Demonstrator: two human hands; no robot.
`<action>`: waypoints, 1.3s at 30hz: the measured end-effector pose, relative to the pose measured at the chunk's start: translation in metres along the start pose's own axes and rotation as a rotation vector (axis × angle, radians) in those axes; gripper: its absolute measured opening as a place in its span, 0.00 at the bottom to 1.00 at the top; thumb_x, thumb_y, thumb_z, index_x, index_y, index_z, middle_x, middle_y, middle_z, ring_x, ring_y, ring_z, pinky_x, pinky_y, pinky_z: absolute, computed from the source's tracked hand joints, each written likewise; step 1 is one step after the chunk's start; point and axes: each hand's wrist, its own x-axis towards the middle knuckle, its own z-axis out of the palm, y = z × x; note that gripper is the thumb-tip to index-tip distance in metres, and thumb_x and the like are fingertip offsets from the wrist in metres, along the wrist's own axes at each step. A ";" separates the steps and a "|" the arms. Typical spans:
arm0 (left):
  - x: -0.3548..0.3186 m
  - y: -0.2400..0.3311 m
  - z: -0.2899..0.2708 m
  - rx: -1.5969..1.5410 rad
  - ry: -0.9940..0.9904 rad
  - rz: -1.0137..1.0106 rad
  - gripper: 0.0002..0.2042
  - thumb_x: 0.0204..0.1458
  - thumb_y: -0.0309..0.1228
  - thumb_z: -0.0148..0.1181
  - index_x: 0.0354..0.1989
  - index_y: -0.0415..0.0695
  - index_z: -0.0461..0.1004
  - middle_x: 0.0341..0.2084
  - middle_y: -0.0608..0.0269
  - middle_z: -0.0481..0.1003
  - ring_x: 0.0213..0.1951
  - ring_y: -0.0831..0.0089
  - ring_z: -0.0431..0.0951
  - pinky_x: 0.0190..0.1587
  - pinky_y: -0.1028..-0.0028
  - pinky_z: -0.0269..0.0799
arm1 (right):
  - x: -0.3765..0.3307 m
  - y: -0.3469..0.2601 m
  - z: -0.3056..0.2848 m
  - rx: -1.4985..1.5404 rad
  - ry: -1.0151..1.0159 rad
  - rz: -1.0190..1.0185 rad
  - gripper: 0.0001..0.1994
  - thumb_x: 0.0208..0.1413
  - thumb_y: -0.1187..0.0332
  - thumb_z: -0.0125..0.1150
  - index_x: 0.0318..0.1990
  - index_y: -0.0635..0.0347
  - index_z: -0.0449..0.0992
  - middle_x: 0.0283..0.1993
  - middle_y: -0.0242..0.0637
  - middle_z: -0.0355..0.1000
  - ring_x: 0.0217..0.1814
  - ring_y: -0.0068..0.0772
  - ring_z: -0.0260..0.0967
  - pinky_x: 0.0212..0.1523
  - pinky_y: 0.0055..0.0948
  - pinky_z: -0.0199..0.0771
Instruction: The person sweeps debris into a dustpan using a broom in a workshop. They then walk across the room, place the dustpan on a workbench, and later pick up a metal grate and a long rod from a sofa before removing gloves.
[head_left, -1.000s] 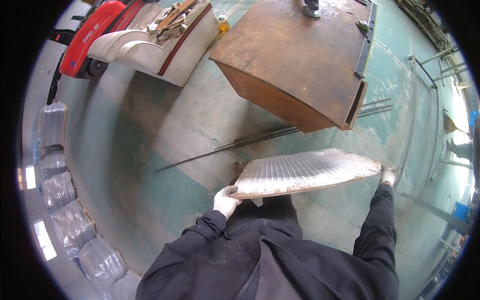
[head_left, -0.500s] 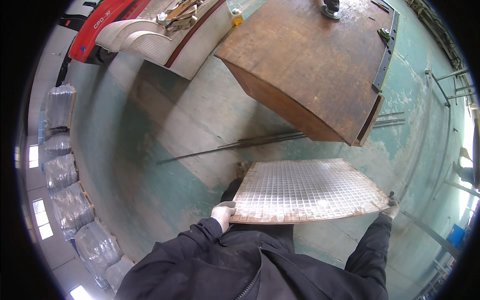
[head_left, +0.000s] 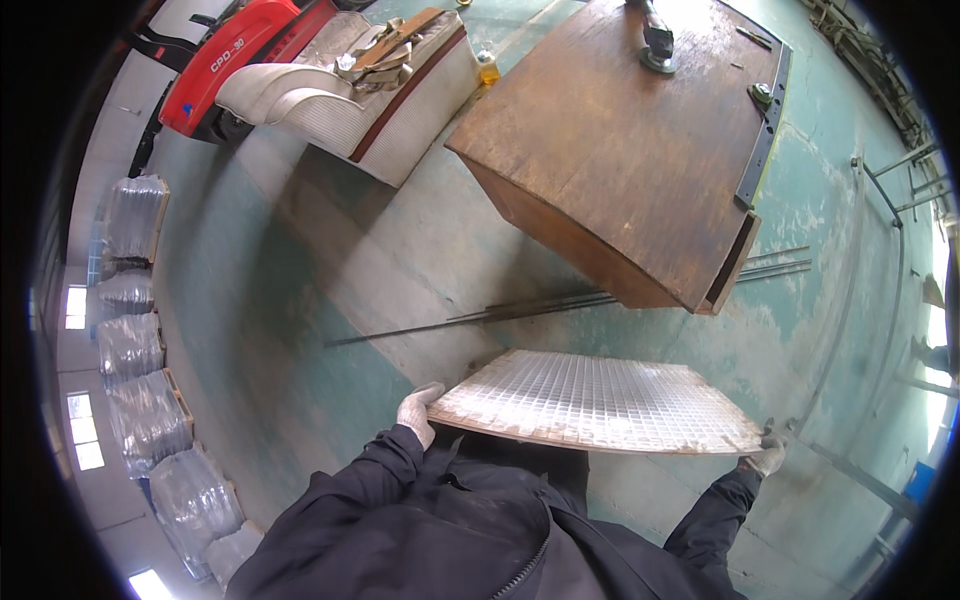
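Below the rusty brown surface (head_left: 640,150), a metal grid panel (head_left: 600,400) is hanging flat over the green floor (head_left: 300,330). Gloved left hand (head_left: 418,410) and right hand (head_left: 768,460) are each gripping an opposite end, sharing and levelling its broad span.

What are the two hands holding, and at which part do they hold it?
A flat metal mesh panel, held level: the left hand grips its left edge, and the right hand grips its right end.

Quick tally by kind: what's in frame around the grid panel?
Metal grid panel, held by left hand and right hand: 1
Rusty steel table: 1
Red forklift: 1
Plastic-wrapped bundles: about 6
Long rods on floor: cluster, counted as 1
Total: about 10
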 end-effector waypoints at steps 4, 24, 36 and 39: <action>0.016 -0.021 -0.021 -0.365 0.102 -0.034 0.16 0.73 0.37 0.63 0.54 0.33 0.85 0.52 0.51 0.87 0.56 0.57 0.85 0.67 0.60 0.77 | -0.018 -0.002 -0.009 -0.090 0.025 -0.149 0.10 0.34 0.83 0.50 0.26 0.59 0.64 0.37 0.39 0.68 0.43 0.47 0.71 0.60 0.50 0.80; 0.128 0.016 -0.014 -0.346 0.293 0.227 0.15 0.72 0.37 0.70 0.31 0.46 0.77 0.23 0.64 0.74 0.27 0.66 0.78 0.38 0.62 0.77 | -0.180 -0.058 0.049 -0.268 0.104 -0.223 0.09 0.39 0.81 0.56 0.27 0.59 0.64 0.33 0.36 0.62 0.39 0.44 0.68 0.56 0.43 0.72; 0.217 0.120 -0.104 -0.017 0.316 0.281 0.11 0.55 0.29 0.61 0.22 0.36 0.78 0.22 0.49 0.78 0.27 0.61 0.79 0.35 0.59 0.75 | -0.278 -0.045 0.058 -0.193 0.107 -0.414 0.07 0.49 0.75 0.63 0.27 0.62 0.70 0.27 0.36 0.61 0.32 0.39 0.72 0.57 0.44 0.86; 0.208 0.201 -0.155 0.135 0.271 0.533 0.09 0.55 0.28 0.60 0.25 0.37 0.77 0.22 0.49 0.76 0.26 0.61 0.78 0.34 0.59 0.72 | -0.294 -0.033 0.044 -0.833 0.095 -0.838 0.09 0.56 0.70 0.68 0.28 0.61 0.72 0.27 0.35 0.66 0.31 0.37 0.73 0.50 0.41 0.88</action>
